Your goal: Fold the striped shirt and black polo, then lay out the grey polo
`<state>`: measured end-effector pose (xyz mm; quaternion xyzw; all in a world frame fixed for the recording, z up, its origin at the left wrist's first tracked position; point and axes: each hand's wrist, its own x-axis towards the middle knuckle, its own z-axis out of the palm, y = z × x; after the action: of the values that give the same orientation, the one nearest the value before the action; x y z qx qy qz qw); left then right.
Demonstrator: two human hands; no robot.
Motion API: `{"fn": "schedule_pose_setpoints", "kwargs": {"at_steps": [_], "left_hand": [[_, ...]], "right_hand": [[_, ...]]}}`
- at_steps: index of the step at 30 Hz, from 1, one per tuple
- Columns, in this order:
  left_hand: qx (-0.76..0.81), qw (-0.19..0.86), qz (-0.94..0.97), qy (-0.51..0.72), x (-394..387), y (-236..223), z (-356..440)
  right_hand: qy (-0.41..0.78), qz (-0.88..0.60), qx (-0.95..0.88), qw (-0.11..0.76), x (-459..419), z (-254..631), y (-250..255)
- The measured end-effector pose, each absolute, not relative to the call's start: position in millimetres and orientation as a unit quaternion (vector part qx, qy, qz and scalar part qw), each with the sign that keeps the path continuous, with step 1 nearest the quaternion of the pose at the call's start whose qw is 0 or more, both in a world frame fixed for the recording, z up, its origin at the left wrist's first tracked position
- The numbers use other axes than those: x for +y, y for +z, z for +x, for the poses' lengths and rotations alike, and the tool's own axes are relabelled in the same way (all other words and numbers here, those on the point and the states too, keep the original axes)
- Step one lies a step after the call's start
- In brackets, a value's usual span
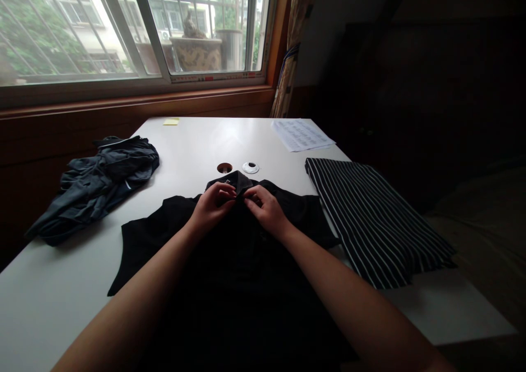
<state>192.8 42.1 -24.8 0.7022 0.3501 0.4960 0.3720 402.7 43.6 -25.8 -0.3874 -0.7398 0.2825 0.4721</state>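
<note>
A black short-sleeved shirt point(230, 273) lies spread on the white table point(197, 142), its collar pointing away from me. Both my hands meet at the collar opening. My left hand point(212, 205) pinches the left side of the collar edge between thumb and fingers. Just beside it, my right hand point(265, 205) pinches the right side of the collar. The fingertips are close together, and whatever small part lies between them is hidden. The lower part of the shirt is too dark to make out in detail.
On the left lies a crumpled dark grey garment point(102, 186) over the table edge. A striped cloth point(370, 213) lies folded at the right. Papers point(303, 134), a yellow note point(171, 121), a cable hole point(224, 167) and its round cover point(250, 167) are farther back.
</note>
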Motion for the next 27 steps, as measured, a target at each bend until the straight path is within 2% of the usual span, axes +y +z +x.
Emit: {"fn": "schedule_pose_setpoints", "kwargs": {"at_steps": [9,20,27], "left_hand": [[0.343,0.385,0.707,0.484,46.0,-25.8,192.3],[0.345,0.474,0.637,0.501,43.9,-20.1,192.1],[0.347,0.480,0.634,0.498,47.0,-22.2,191.2]], "right_hand": [[0.289,-0.388,-0.741,0.466,44.3,403.3,-28.2],[0.294,-0.389,-0.743,0.459,42.8,402.3,-25.4],[0.280,-0.367,-0.771,0.440,41.2,402.0,-22.4]]}}
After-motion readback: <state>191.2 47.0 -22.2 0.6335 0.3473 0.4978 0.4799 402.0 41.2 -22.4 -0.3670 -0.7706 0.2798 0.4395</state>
